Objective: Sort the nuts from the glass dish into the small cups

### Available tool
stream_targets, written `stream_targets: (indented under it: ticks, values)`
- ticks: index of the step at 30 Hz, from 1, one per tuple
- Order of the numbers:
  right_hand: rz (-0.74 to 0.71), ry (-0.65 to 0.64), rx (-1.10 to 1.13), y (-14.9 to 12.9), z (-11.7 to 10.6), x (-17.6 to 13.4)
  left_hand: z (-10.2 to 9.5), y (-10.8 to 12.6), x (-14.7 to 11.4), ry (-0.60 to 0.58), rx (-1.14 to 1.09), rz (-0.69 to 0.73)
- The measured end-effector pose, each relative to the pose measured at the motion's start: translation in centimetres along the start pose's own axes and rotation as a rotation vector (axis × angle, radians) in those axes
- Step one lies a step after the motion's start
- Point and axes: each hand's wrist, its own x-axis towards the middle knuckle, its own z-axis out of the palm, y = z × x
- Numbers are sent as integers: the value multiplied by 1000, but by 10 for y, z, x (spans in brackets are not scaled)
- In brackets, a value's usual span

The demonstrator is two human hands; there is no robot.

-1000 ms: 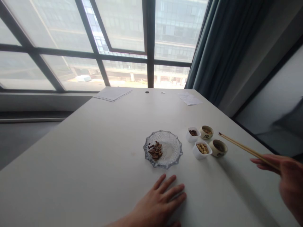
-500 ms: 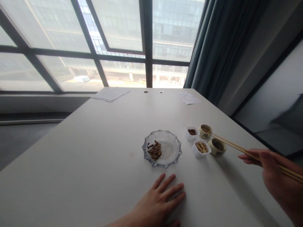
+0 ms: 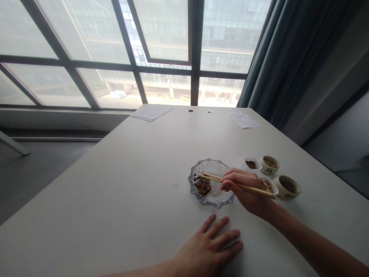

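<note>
My right hand grips a pair of wooden chopsticks, their tips over the left part of a clear glass plate with a scalloped rim. A small heap of brown, elongated nuts or seeds lies on that plate, close under the tips. Flat on the table in front of the plate rests my left hand, fingers spread, holding nothing. Partly behind my right hand stands a white cup of pale nuts. Another white cup holds more of the brown pieces.
Two cream ceramic cups with dark characters stand at the right: one cup with light pieces inside, the other cup with contents too dark to make out. Papers and a further sheet lie at the table's far end, below the windows.
My right hand has swung the chopsticks left from the ceramic cups to over the glass plate. My left hand stays by the plate. The whole view has shifted slightly.
</note>
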Motion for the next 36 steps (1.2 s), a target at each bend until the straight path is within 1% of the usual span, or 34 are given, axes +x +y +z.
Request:
stream_targets:
  ticks: [3,7,17,22,26,30,33,36]
  values:
    - [-8,-26,-7,5,7,6,4,1,0,11,21,-11]
    - [-11,-46,-5,9,10,5,6,2,-1,4,13,-12]
    - [-40,-5,11,10,12,4,3,3,0,-13,5,-14]
    - [-56,-11,-3,11,13,4,3,3,0,-13,3,-17]
    - [-41,-11,-6,10,13,3,4,2,0,-1,-11,-15]
    - [-34,14,-28,9,6,-2,3,2,0,-1,3,-17]
    - [14,32,-51,11,0,-6,2,2,0,7,11,-6]
    - [78,21,-45,16,-1,-9,3,2,0,11,25,-10]
